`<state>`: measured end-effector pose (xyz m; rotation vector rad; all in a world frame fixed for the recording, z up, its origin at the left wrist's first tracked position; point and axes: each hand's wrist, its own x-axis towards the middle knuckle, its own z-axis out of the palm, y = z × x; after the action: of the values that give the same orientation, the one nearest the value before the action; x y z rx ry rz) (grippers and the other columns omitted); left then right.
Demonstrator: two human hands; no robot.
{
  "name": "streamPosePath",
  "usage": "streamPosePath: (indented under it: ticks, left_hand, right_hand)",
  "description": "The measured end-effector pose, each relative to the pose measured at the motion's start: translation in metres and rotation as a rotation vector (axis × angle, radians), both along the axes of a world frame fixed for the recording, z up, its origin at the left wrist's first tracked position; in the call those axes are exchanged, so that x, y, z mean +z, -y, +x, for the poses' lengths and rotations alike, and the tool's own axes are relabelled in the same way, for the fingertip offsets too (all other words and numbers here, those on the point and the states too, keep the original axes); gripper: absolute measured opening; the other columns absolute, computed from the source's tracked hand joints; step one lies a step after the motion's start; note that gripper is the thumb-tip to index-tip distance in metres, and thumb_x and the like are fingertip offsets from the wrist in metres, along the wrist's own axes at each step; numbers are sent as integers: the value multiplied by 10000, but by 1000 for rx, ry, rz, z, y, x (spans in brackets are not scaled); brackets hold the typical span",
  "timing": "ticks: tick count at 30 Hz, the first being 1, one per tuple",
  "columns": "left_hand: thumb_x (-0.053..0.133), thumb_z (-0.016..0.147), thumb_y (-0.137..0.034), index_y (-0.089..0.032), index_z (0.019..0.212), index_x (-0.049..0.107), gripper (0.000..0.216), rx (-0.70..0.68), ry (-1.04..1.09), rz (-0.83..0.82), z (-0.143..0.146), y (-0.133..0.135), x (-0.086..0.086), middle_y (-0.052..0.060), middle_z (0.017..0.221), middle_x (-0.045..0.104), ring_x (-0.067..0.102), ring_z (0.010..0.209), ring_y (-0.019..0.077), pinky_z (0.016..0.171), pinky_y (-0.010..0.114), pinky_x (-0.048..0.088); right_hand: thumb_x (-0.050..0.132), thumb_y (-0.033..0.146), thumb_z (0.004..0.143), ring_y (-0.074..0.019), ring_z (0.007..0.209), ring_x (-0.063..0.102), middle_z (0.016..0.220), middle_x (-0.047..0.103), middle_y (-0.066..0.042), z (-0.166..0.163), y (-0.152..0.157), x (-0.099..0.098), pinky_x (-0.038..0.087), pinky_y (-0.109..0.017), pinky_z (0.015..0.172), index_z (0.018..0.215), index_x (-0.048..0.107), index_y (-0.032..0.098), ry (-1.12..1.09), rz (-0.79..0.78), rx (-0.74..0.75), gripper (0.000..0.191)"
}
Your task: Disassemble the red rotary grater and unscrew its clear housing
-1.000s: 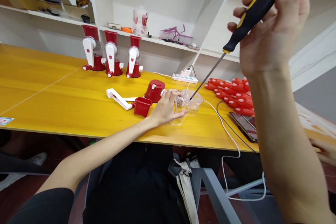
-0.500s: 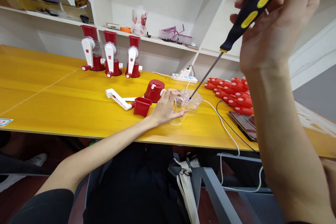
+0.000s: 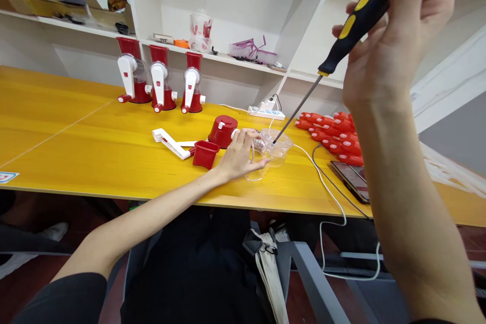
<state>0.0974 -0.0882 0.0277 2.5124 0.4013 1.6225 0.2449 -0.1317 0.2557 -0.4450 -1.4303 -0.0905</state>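
A long screwdriver (image 3: 355, 28) with a black and yellow handle is gripped by my right hand (image 3: 395, 45), raised at the upper right. Its shaft slants down to the left, and the tip meets the clear plastic housing (image 3: 279, 149). My left hand (image 3: 240, 154) is closed around the left side of that housing, which lies on its side on the table. Just left of this hand sit a red base (image 3: 223, 131) with a white knob and a small red hopper piece (image 3: 205, 154). A white crank handle (image 3: 170, 143) lies beside them.
Three assembled red-and-white rotary graters (image 3: 160, 78) stand at the back left. Red cylindrical handles (image 3: 334, 134) are piled right, near a phone (image 3: 351, 179) and cables (image 3: 322, 174). A power strip (image 3: 266, 113) lies against the shelf. The table's front edge (image 3: 159, 198) runs before me.
My right hand has shifted slightly left and turned the screwdriver's handle a little, its tip staying at the clear housing. My left hand has kept its place.
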Motion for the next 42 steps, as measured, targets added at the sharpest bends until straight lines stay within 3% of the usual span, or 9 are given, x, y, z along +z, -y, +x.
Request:
streamPosePath:
  ticks: [3, 9, 14, 17, 20, 23, 29, 37, 42]
  left_hand:
    - [733, 834, -362, -217, 1197, 403, 511, -2, -11, -19, 0, 0, 0, 95, 1191, 543, 541, 1154, 271, 975, 488, 512]
    - [720, 844, -370, -221, 1191, 402, 494, -16, 10, -7, 0, 0, -1, 92, 1192, 540, 530, 1154, 267, 970, 478, 511]
    - [718, 841, -369, -225, 1195, 398, 499, -7, -8, -16, 0, 0, -1, 88, 1197, 537, 527, 1164, 263, 979, 478, 505]
    - [723, 838, -370, -227, 1196, 396, 505, -3, -14, -17, 0, 1, 0, 90, 1188, 544, 534, 1155, 268, 974, 486, 504]
    - [725, 841, -370, -230, 1197, 398, 504, 5, -24, -25, -1, 1, 1, 94, 1180, 546, 545, 1156, 283, 972, 506, 503]
    - [722, 842, -379, -227, 1196, 400, 502, 3, -23, -38, -1, 2, 2, 98, 1188, 541, 544, 1176, 291, 984, 516, 502]
    - [721, 838, -373, -215, 1186, 402, 498, -20, 16, -12, -1, 1, 1, 91, 1189, 545, 537, 1160, 262, 990, 475, 508]
    - [729, 830, -383, -214, 1179, 408, 504, 14, -19, -12, 0, 1, 1, 97, 1205, 550, 533, 1157, 273, 978, 489, 504]
    - [745, 819, -387, -219, 1183, 411, 521, 23, -19, -26, 0, 0, -1, 101, 1209, 545, 537, 1156, 282, 982, 493, 497]
  right_hand:
    - [614, 340, 783, -76, 622, 520, 789, 505, 7, -2, 1, 1, 501, -247, 586, 857, 624, 279, 33, 53, -67, 96]
    - [318, 216, 865, -118, 741, 659, 819, 630, -18, -3, 8, -1, 506, -246, 581, 916, 652, 281, -57, -77, 62, 344]
    - [534, 310, 842, -69, 629, 553, 867, 534, -4, -5, 5, -1, 471, -217, 498, 848, 650, 253, -71, 24, -54, 130]
    - [520, 289, 832, -51, 625, 533, 999, 602, 27, -4, 4, 0, 525, -230, 570, 920, 671, 281, -29, 52, -95, 175]
    - [385, 230, 872, -77, 714, 626, 882, 637, 28, -3, 4, -1, 566, -249, 669, 947, 656, 315, -42, 10, -49, 294]
    - [333, 239, 905, -85, 742, 659, 783, 600, 16, -4, 4, -2, 525, -214, 591, 903, 619, 297, -56, -24, -10, 291]
    - [616, 261, 842, -2, 551, 471, 814, 520, 32, -5, 6, 1, 453, -173, 514, 769, 648, 246, 0, 116, -56, 81]
    - [345, 183, 913, -91, 625, 651, 679, 607, 31, -2, 2, 2, 497, -213, 512, 822, 628, 245, -98, 64, 16, 304]
    - [642, 255, 815, -14, 567, 543, 750, 544, 57, -4, 3, 1, 474, -163, 459, 815, 663, 212, -47, 100, -14, 48]
